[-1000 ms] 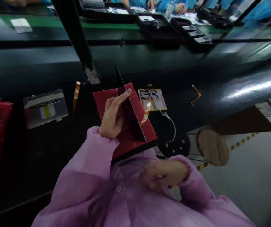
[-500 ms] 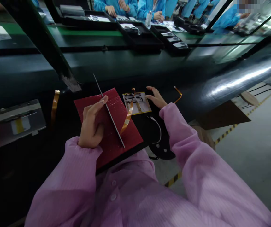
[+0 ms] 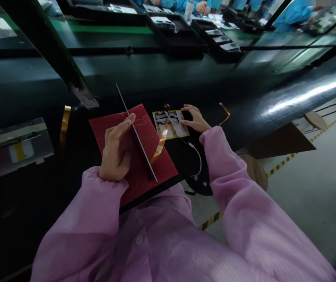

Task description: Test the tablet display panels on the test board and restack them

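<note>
My left hand (image 3: 116, 150) is closed on a thin flat panel (image 3: 142, 147), seen almost edge-on and tilted above a red mat (image 3: 162, 166). Its thumb and fingers pinch the panel's edges. From behind the panel an orange ribbon cable (image 3: 161, 145) curves up to a white device with yellow edges (image 3: 172, 129), where dark parts show. At the device's right edge is my right hand (image 3: 196, 118), thumb and fingers apart, fingertips touching or very near it. A white cable (image 3: 199, 158) hangs in a curve below the device.
A clear-covered panel (image 3: 17, 145) and an orange ribbon strip (image 3: 65, 125) lie at left. Another orange strip (image 3: 225, 113) is at right. A dark green post (image 3: 47, 51) slants down at left. Black trays (image 3: 182, 45) stand across the bench; people in blue work beyond.
The view has tipped down slightly. My right hand's fingers have come closer to the device's edge, the thumb now at its border. My left hand still holds the panel.
</note>
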Available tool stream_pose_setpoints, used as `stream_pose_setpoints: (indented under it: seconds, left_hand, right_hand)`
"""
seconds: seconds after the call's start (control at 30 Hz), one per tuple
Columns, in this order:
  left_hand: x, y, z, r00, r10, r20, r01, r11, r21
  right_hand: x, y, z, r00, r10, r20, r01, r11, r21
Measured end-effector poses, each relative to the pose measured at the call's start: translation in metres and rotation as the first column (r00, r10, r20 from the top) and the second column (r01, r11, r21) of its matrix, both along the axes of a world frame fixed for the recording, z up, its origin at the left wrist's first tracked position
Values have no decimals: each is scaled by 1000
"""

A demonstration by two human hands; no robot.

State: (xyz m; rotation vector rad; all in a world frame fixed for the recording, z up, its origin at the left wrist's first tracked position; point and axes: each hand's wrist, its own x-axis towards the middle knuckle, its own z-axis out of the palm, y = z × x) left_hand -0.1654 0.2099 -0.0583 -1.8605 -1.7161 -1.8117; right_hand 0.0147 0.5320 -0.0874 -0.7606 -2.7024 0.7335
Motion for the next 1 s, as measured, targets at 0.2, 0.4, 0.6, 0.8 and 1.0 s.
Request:
stream_pose_setpoints:
  seconds: [0.2, 0.4, 0.6, 0.8, 1.0]
  left_hand:
    - [2, 0, 2, 1000, -2, -1, 2, 1000, -21]
    - [1, 1, 3, 998, 9, -62, -8, 1000, 14]
    - [3, 2, 7, 993, 41, -112, -40, 999, 13]
    - [4, 3, 6, 997, 26, -70, -25, 1000, 10]
    - [4, 2, 10, 995, 14, -94, -17, 999, -30]
  right_hand:
    - [-1, 2, 5, 994, 19, 104, -14, 999, -47]
    - [-2, 6, 4, 992, 39, 120, -32, 998, -61]
    - [-2, 8, 1, 994, 35, 103, -29, 998, -61]
    - [-2, 8, 1, 992, 27, 119, -21, 999, -47]
    - [-1, 5, 4, 991, 39, 128, -33, 998, -50]
